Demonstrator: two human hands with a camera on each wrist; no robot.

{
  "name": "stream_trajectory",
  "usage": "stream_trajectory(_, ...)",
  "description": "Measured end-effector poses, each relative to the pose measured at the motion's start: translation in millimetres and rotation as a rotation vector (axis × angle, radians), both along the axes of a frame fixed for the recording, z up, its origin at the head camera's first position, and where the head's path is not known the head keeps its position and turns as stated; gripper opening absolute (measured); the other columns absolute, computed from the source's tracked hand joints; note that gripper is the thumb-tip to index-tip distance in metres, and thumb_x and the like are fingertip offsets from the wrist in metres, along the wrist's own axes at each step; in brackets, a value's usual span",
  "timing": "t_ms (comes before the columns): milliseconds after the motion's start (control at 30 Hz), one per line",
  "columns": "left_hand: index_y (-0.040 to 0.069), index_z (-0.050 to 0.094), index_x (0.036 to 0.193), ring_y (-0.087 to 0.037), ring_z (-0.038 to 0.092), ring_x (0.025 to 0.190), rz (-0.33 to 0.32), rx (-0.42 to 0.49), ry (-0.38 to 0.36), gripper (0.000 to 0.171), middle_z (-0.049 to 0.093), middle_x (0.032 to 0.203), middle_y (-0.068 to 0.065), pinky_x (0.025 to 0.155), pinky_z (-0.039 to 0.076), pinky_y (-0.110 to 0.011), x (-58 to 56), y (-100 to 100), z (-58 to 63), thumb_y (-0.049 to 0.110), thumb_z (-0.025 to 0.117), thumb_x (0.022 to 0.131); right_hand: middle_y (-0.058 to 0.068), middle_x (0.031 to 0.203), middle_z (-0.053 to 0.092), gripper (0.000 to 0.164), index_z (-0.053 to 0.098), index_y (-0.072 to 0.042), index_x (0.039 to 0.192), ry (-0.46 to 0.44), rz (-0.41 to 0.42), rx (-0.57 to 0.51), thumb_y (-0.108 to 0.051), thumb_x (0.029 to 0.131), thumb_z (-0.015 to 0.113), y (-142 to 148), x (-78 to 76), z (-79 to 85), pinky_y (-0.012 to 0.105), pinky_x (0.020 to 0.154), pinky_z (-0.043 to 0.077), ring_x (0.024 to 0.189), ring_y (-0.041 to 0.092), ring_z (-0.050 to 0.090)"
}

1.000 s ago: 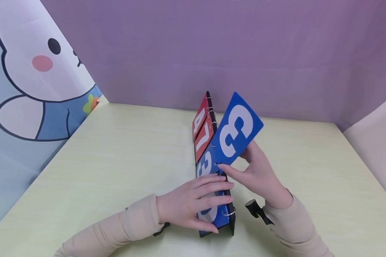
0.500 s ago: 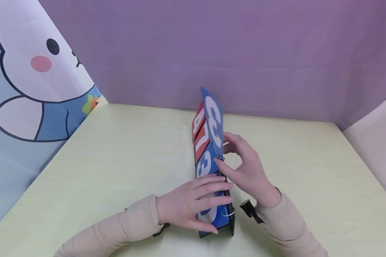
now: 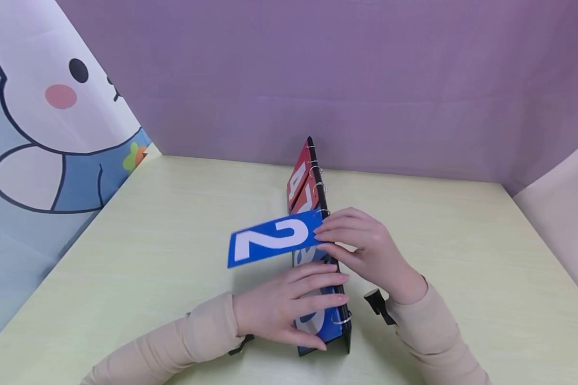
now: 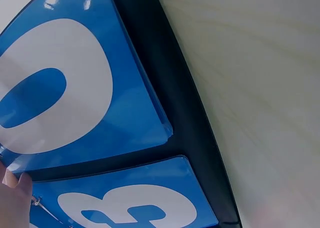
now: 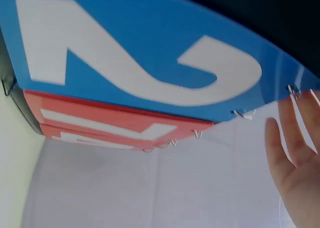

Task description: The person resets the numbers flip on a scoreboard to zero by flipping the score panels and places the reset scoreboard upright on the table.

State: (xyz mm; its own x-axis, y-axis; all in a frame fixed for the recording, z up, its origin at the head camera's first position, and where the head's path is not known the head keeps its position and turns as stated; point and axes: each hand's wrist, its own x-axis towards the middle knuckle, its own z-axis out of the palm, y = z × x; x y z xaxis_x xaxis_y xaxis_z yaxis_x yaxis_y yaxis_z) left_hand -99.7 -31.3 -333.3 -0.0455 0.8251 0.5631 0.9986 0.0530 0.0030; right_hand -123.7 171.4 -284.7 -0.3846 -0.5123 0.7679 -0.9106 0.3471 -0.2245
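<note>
A black flip scoreboard point(image 3: 344, 294) stands tent-like on the table, its ring edge running away from me. From its rings a blue card with a white 2 point(image 3: 250, 251) sticks out to the left, tilted over the card beneath. At that card's ringed edge, my right hand point(image 3: 368, 246) touches it with extended fingers; the right wrist view shows the fingers fairly straight by the rings. My left hand point(image 3: 289, 307) rests across the near blue card with a 0 point(image 4: 90, 133), fingers extended over the top edge. A blue card bearing a 3 point(image 4: 200, 198) shows beside it.
Two red number cards point(image 3: 296, 179) hang on the scoreboard's far half. The pale table point(image 3: 173, 224) extends on both sides. A purple cloth point(image 3: 318, 80) closes off the back, and a cartoon-printed sheet point(image 3: 29, 123) hangs at left.
The blue card marked 3 has swung from right of the rings, through upright, over to the left and now shows a 2. My right hand shifted slightly left; my left hand stayed put.
</note>
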Motion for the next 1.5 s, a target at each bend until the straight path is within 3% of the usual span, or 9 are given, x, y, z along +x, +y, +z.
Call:
stream_trajectory(167,0.008,0.041,0.135,-0.026,0.033,0.137,-0.003,0.005,-0.008,0.074,0.041,0.144,-0.013,0.115,0.026,-0.036,0.2,-0.3,-0.5,0.049,0.07,0.081,0.006,0.092,0.071,0.031,0.074,-0.004,0.091,-0.01,0.008,0.079,-0.03,0.093,0.057,2.4,-1.0,2.1,0.035,0.082,0.053,0.094,0.021,0.062)
stream_trajectory(467,0.005,0.043,0.133,-0.031,0.036,0.135,-0.041,0.054,0.07,0.074,0.043,0.141,-0.018,0.114,0.028,-0.039,-3.4,0.3,-2.6,0.051,0.069,0.081,0.001,0.092,0.068,0.039,0.07,-0.007,0.089,-0.105,0.026,0.179,-0.031,0.1,0.041,3.0,-2.2,1.6,0.041,0.094,0.045,0.107,0.025,0.056)
stream_trajectory(633,0.005,0.043,0.133,-0.031,0.034,0.136,-0.038,0.047,0.065,0.074,0.043,0.141,-0.018,0.114,0.028,-0.039,-3.2,-0.1,-2.3,0.051,0.069,0.081,0.003,0.097,0.068,0.036,0.069,-0.007,0.089,-0.158,0.03,0.135,-0.03,0.1,0.044,4.1,-2.3,-0.8,0.039,0.093,0.046,0.107,0.024,0.056)
stream_trajectory(767,0.005,0.043,0.134,-0.03,0.034,0.136,-0.035,0.042,0.062,0.074,0.042,0.142,-0.017,0.114,0.028,-0.039,-2.9,0.2,-2.2,0.051,0.068,0.082,0.009,0.105,0.065,0.022,0.07,-0.006,0.091,-0.211,0.025,0.027,-0.021,0.097,0.054,6.3,-2.4,-2.5,0.027,0.089,0.049,0.103,0.021,0.057)
stream_trajectory(900,0.006,0.042,0.135,-0.029,0.034,0.137,-0.034,0.038,0.053,0.074,0.042,0.143,-0.016,0.115,0.027,-0.039,-3.3,0.8,-2.4,0.051,0.068,0.082,0.011,0.108,0.063,0.011,0.068,-0.003,0.093,-0.372,-0.012,-0.122,-0.001,0.092,0.057,12.2,-2.8,-5.3,0.018,0.093,0.045,0.106,0.014,0.057)
stream_trajectory(1033,0.006,0.043,0.134,-0.028,0.034,0.136,-0.033,0.037,0.043,0.073,0.043,0.143,-0.016,0.115,0.027,-0.039,-3.1,1.0,-3.0,0.051,0.068,0.082,0.002,0.112,0.062,0.013,0.065,0.001,0.099,-0.672,-0.065,-0.231,-0.002,0.095,0.052,20.8,-6.9,-13.9,0.017,0.094,0.044,0.11,0.007,0.055)
stream_trajectory(1200,0.006,0.043,0.134,-0.028,0.033,0.137,-0.027,0.026,0.036,0.072,0.041,0.144,-0.016,0.115,0.027,-0.038,-2.3,0.9,-3.1,0.05,0.067,0.083,0.005,0.119,0.06,0.024,0.059,0.0,0.115,-0.97,-0.13,-0.173,-0.016,0.098,0.052,30.2,-17.6,-31.7,0.027,0.095,0.046,0.112,0.014,0.057)
stream_trajectory(1367,0.007,0.041,0.135,-0.027,0.032,0.138,-0.019,0.012,0.021,0.073,0.04,0.145,-0.015,0.116,0.026,-0.038,-1.9,0.5,-2.5,0.05,0.068,0.082,0.017,0.127,0.055,0.033,0.052,-0.001,0.126,-1.045,-0.113,-0.038,-0.016,0.096,0.055,36.4,-24.3,-46.5,0.047,0.098,0.046,0.118,0.034,0.054)
stream_trajectory(1500,0.008,0.04,0.136,-0.026,0.031,0.138,-0.013,0.005,0.006,0.074,0.039,0.145,-0.014,0.116,0.025,-0.037,-1.2,0.2,-2.0,0.051,0.068,0.082,0.019,0.132,0.051,0.042,0.047,-0.001,0.132,-1.054,-0.092,0.014,-0.017,0.095,0.058,39.6,-26.6,-52.3,0.051,0.098,0.044,0.122,0.038,0.049)
